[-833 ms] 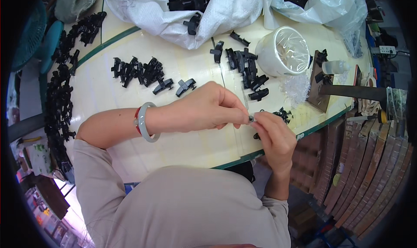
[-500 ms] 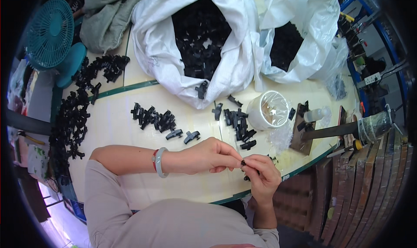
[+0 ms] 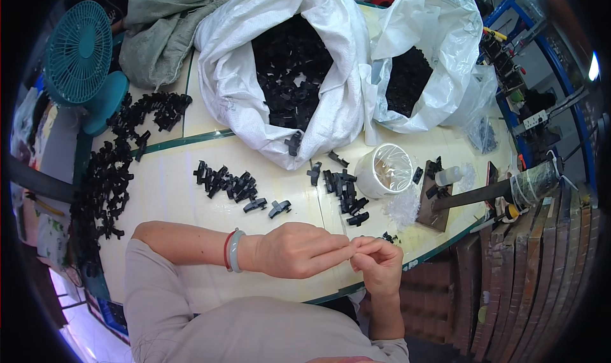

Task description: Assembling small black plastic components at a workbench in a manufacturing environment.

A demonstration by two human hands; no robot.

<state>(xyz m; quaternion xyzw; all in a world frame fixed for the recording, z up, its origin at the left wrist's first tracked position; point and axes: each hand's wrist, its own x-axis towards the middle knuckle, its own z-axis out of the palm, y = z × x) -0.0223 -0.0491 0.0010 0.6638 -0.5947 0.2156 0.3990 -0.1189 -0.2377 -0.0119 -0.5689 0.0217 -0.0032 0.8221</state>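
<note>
My left hand (image 3: 302, 251) reaches across the near side of the table, its back turned up and fingers pressed together. Its fingertips meet those of my right hand (image 3: 380, 264), which is closed in a pinch. Whatever sits between them is hidden. Just beyond the hands lies a cluster of black plastic clips (image 3: 344, 191), with one single clip (image 3: 358, 218) nearest my fingers. Small black parts (image 3: 389, 237) lie beside my right hand. Farther left are a row of black clips (image 3: 226, 183) and a separate clip (image 3: 279, 208).
A large white sack (image 3: 219, 76) and a smaller white bag (image 3: 445, 26), both full of black parts, stand at the back. A white tub (image 3: 384, 171) stands right of centre near a metal bar (image 3: 474, 195). Black clips (image 3: 105, 178) heap along the left edge by a teal fan (image 3: 79, 51).
My left hand has turned so its back faces up, and both hands sit slightly nearer me. The small black part visible between my fingertips earlier is now hidden. The view has shifted slightly.
</note>
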